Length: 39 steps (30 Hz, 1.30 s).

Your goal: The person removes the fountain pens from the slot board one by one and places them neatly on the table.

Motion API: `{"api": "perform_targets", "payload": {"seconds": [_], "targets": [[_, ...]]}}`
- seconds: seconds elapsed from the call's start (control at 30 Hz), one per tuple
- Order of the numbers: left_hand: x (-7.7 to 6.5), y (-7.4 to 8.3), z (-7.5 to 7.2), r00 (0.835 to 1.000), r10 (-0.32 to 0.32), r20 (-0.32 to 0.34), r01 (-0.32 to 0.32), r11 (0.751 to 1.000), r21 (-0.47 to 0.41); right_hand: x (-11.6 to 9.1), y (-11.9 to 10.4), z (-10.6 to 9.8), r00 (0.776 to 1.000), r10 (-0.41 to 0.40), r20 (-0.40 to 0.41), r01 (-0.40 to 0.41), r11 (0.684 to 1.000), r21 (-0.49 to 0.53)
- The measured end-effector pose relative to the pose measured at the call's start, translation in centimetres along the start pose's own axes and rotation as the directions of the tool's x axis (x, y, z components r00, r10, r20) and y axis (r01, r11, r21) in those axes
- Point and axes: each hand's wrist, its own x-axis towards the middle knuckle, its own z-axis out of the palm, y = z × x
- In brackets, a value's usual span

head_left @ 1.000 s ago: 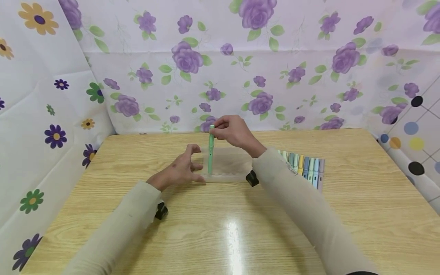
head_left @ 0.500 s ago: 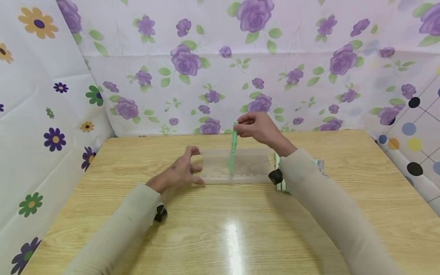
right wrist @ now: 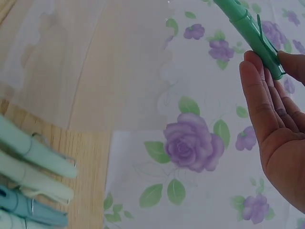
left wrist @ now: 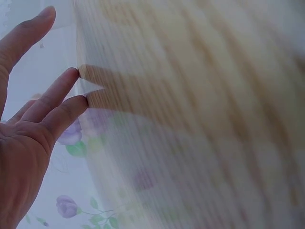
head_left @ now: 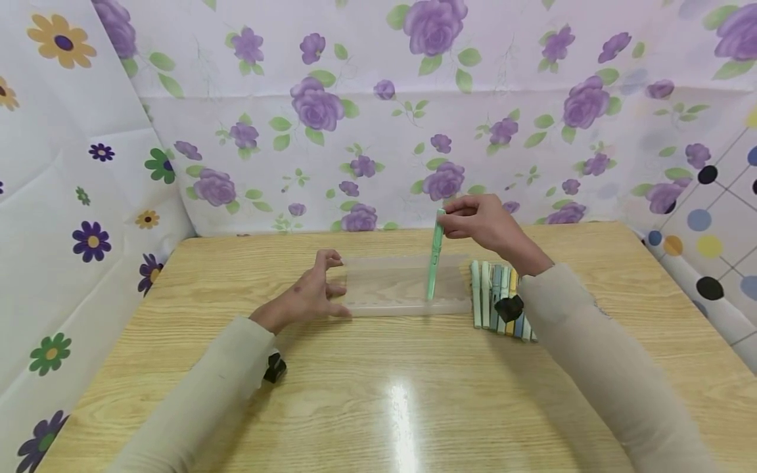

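My right hand (head_left: 481,223) pinches a mint-green pen (head_left: 436,256) near its top, between thumb and fingers. The pen stands almost upright, slightly tilted, its lower end overlapping the front strip of a clear plastic pen holder (head_left: 384,307) near the right end. In the right wrist view the fingers meet the pen's (right wrist: 252,36) clip end. My left hand (head_left: 307,295) is at the holder's left end, digits spread, the thumb by the front corner. Two of its straight fingertips touch a glossy wood-grained surface in the left wrist view.
Right of the holder lies a row of pastel pens (head_left: 497,295), several side by side, partly under the right wrist's black camera (head_left: 510,307). Flower-patterned sheets (head_left: 378,131) stand behind the wooden table (head_left: 331,394) and along both sides.
My right hand has carried the green pen rightward along the holder, from its left end to near its right end. The left hand has stayed in place.
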Motion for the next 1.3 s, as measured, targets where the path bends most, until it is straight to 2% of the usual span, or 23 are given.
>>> {"api": "perform_targets", "payload": {"seconds": [0.2,0.67,0.87,1.03,1.3], "targets": [[0.0,0.1,0.0,1.0,0.007,-0.009,-0.007,1.0,0.017,-0.9,0.8,-1.5,1.0,0.013,-0.003,-0.013,0.998,-0.058],[-0.1,0.0,-0.3,1.0,-0.002,-0.015,0.001,1.0,-0.012,-2.9,2.5,-6.2,0.996,0.089,-0.025,-0.092,0.984,-0.153],[-0.1,-0.1,-0.3,1.0,-0.004,-0.006,0.004,1.0,-0.016,-3.8,3.6,-8.1,0.991,0.124,-0.046,-0.131,0.967,-0.219],[-0.2,-0.1,-0.3,1.0,0.001,-0.004,-0.001,1.0,-0.002,-4.7,5.3,-9.5,0.989,0.143,-0.042,-0.149,0.96,-0.238],[-0.2,0.0,-0.1,1.0,-0.013,0.009,0.014,1.0,-0.01,-6.9,9.0,-11.6,0.971,0.236,-0.038,-0.238,0.942,-0.235]]}}
